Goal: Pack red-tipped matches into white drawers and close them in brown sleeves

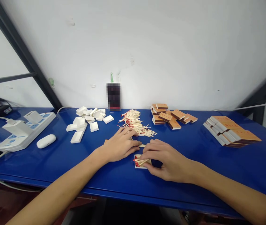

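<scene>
White tray (pixel 141 167) on blue table (pixel 65 159), near front edge, with red-tipped matches (pixel 138 161) inside, heads toward the left. Right hand (pixel 170 161) at tray's right end: thumb and index slightly parted, tips over the matches; pinch or mere touch, cannot tell. Left hand (pixel 120 145) behind and left of tray: fingers half-curled, tips by a few loose matchsticks (pixel 142 145); grip hidden, cannot tell. Just beyond, match pile (pixel 133 120). Back left, scattered white trays (pixel 77 137); back right, heaped brown boxes (pixel 165 117). Far right, neater box stack (pixel 231 125). Far left, power strip (pixel 18 143), white oval case (pixel 46 141).
</scene>
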